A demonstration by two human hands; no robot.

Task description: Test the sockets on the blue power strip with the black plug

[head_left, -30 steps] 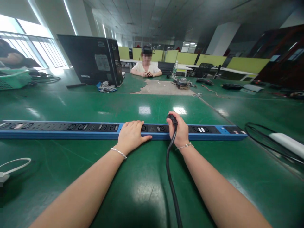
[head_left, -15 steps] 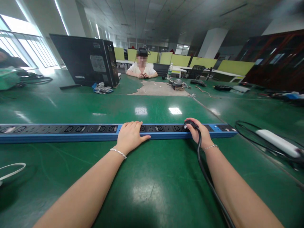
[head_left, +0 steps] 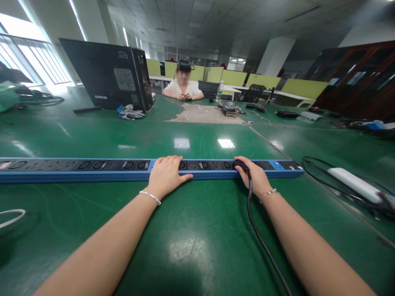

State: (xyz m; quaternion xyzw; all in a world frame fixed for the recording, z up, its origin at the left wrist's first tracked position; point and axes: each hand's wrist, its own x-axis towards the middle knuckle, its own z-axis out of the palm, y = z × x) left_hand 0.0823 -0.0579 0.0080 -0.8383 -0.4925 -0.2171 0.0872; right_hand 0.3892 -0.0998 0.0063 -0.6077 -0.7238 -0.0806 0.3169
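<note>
A long blue power strip [head_left: 212,175] with a row of black sockets lies across the green table. My left hand [head_left: 165,174] is closed over the strip left of its middle, fingers across the top and thumb along the front side. Towards the strip's right end, my right hand [head_left: 254,176] grips a black power plug [head_left: 241,165]. The plug sits down against a socket; its pins are hidden, so I cannot tell how deep it is in. Its thick black cord [head_left: 254,226] runs down towards me, beside my right forearm.
A black computer case [head_left: 108,76] stands at the back left, with gloves [head_left: 130,112] beside it. A white power adapter [head_left: 354,185] and looped black cable lie on the right. A white cable loop [head_left: 12,213] is at left. Across the table sits a person [head_left: 183,88].
My right hand has lowered the plug from a tilted position above the strip down against a socket, shifting slightly left. My left hand keeps its place on the strip.
</note>
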